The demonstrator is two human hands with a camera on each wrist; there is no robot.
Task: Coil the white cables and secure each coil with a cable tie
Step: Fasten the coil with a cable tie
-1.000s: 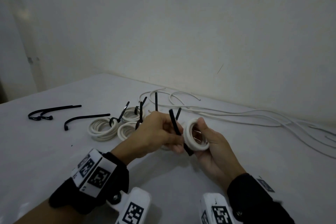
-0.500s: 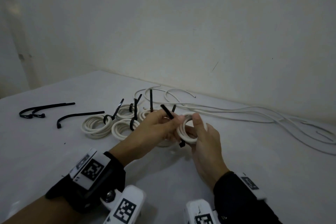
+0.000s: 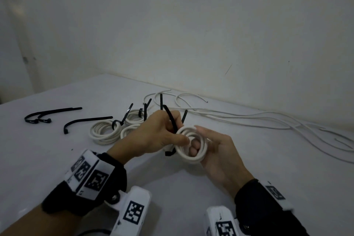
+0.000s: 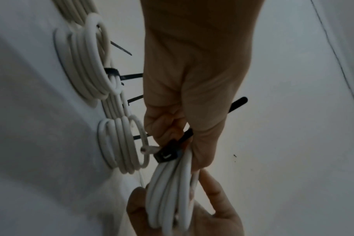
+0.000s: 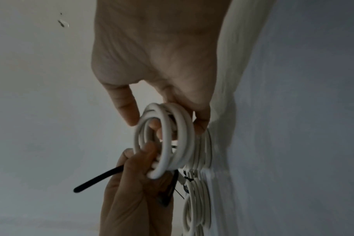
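A small white cable coil (image 3: 192, 156) is held above the table between both hands. My right hand (image 3: 198, 141) grips it, with fingers through its middle and the thumb over its far rim. My left hand (image 3: 179, 138) pinches a black cable tie (image 3: 171, 119) against the coil's left side. The tie's tail sticks up past the knuckles and its head (image 3: 169, 153) hangs below. In the left wrist view the tie head (image 4: 167, 154) sits on top of the coil (image 4: 170, 191). In the right wrist view the coil (image 5: 166, 140) hangs from my right fingers and the tie's tail (image 5: 99, 178) points left.
Several tied white coils (image 3: 105, 133) lie on the white table (image 3: 57, 159) just beyond my left hand, with black tie tails standing up. Spare black ties (image 3: 87, 121) lie at the left. Loose white cables (image 3: 249, 119) run along the wall to the right.
The coil has turned to face me and sunk a little. My right fingers now reach through its middle. My left hand has shifted its pinch on the tie, whose tail tilts further left.
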